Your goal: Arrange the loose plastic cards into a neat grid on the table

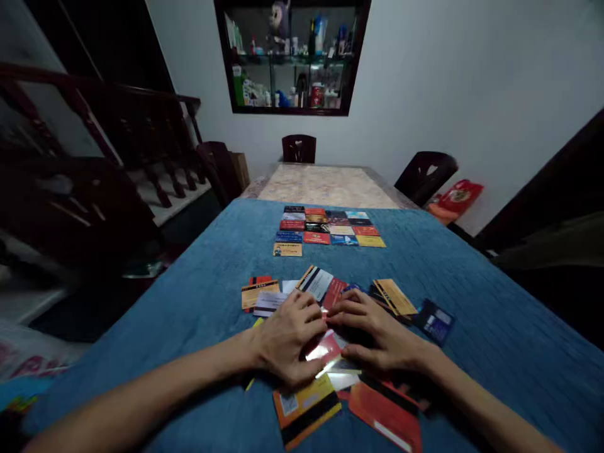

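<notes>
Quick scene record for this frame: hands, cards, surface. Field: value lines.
surface: blue cloth on the table
left hand: palm down on the loose cards
right hand: palm down on the loose cards
loose cards: scattered pile, overlapping, near edge
between hands: red card
card grid: neat rows, farther up the cloth
grasp: unclear for both hands
</notes>
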The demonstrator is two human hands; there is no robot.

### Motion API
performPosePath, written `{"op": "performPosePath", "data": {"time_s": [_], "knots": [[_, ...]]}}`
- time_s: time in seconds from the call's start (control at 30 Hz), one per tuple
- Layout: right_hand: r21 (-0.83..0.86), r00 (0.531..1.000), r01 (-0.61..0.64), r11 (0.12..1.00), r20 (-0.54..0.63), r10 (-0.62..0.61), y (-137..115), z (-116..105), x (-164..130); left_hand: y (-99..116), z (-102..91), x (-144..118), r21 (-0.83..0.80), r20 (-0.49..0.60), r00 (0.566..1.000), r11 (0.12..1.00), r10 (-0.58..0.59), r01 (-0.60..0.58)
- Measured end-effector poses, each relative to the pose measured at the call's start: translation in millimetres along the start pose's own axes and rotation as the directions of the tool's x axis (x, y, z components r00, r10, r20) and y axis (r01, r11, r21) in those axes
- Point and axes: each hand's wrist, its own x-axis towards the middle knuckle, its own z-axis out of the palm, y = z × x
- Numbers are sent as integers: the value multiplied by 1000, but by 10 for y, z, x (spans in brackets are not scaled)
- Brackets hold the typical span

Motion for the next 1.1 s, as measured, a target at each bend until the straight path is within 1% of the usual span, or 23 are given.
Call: {"op": "performPosePath", "data": {"time_s": [0.23,0.47,0.67,0.77,0.9,1.0,1.1], "knots": [[-13,1000,-14,1000,-3,14,-12,12,28,19,5,-21,37,22,999,998,42,-42],[19,1000,-17,1000,-20,18,-15,25,29,65,-16,-32,44,69,998,999,-15,12],[20,1000,-25,999,-17,26,-50,1,50,88,-33,-26,74,95,995,997,-17,10],[-8,999,-28,1000,-23,27,-58,2,53,95,-10,-17,119,65,998,993,-3,-5],[-45,999,-29,999,-30,28,-55,11,51,87,48,-19,206,-14,995,974,100,-95],[-69,999,-24,997,-44,21,-45,9,46,62,99,-26,288,-102,977,945,189,-153],[-81,999,3,997,-52,-7,-28,9,40,32,126,-21,356,-187,945,915,269,-190]]}}
